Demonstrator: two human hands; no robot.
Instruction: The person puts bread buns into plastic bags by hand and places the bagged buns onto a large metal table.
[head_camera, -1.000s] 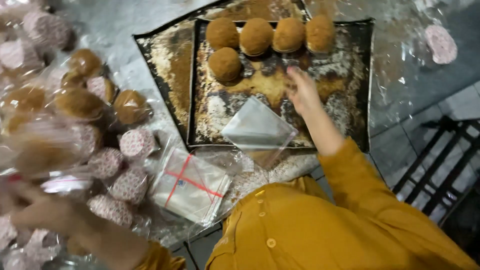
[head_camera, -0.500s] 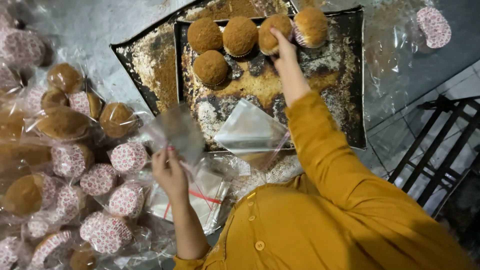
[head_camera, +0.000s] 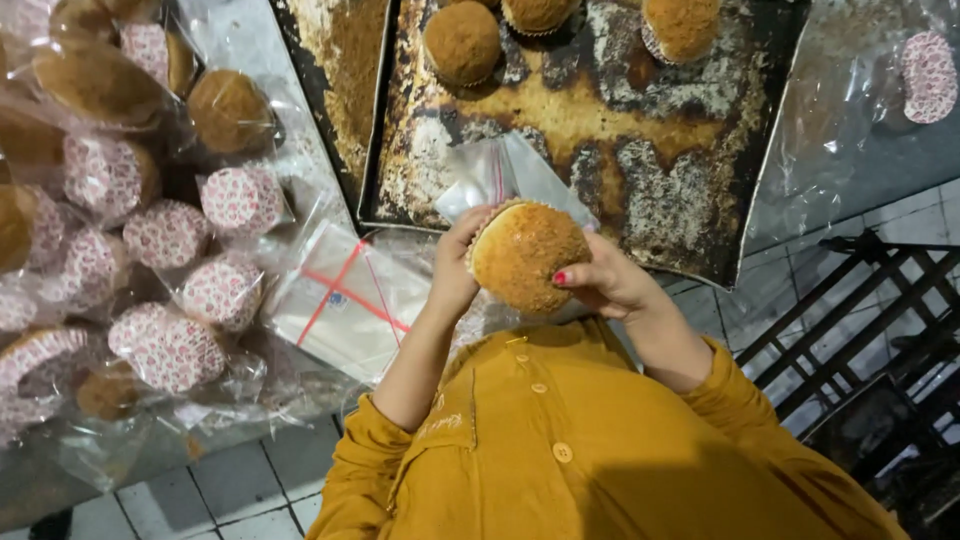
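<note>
A crusted baking tray (head_camera: 700, 190) carries three muffins (head_camera: 462, 42) at its far end. Before it, the right hand (head_camera: 612, 283) grips a golden muffin (head_camera: 527, 257), while the left hand (head_camera: 455, 268) pinches a clear plastic bag (head_camera: 500, 172) against it.

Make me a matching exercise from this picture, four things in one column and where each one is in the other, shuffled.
Things:
1. crumb-topped muffin
2. baking tray
3. stack of clear bags
4. wrapped muffins

Places:
A. piled at the far left of the table
B. flat on the table beside the left hand
C. held between both hands, right hand included
D. beyond the hands, crusted with crumbs

Pairs: 1-C, 2-D, 3-B, 4-A
</note>
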